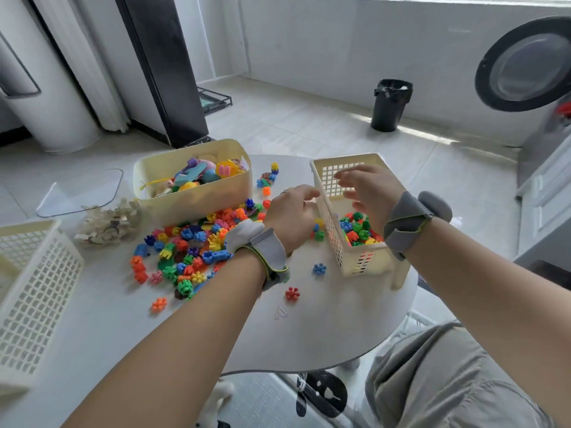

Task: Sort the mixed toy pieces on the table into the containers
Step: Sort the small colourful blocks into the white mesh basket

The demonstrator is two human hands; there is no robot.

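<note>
A heap of small colourful interlocking toy pieces [188,245] covers the middle of the white table [216,322]. To its right stands a cream lattice basket [360,261] partly filled with such pieces. My right hand [369,189] hovers over this basket with fingers spread and nothing in it. My left hand [292,216] rests at the basket's left wall, fingers curled on its rim. Behind the heap a solid cream tub [197,196] holds larger mixed toys. A blue piece [319,269], a red piece [292,294] and an orange piece [159,304] lie apart near the front.
Another cream lattice basket [34,288] sits at the table's left edge. A clump of pale beige pieces [108,223] lies left of the tub. A few loose pieces [268,177] sit between tub and right basket. On the floor beyond stands a black bin [391,105].
</note>
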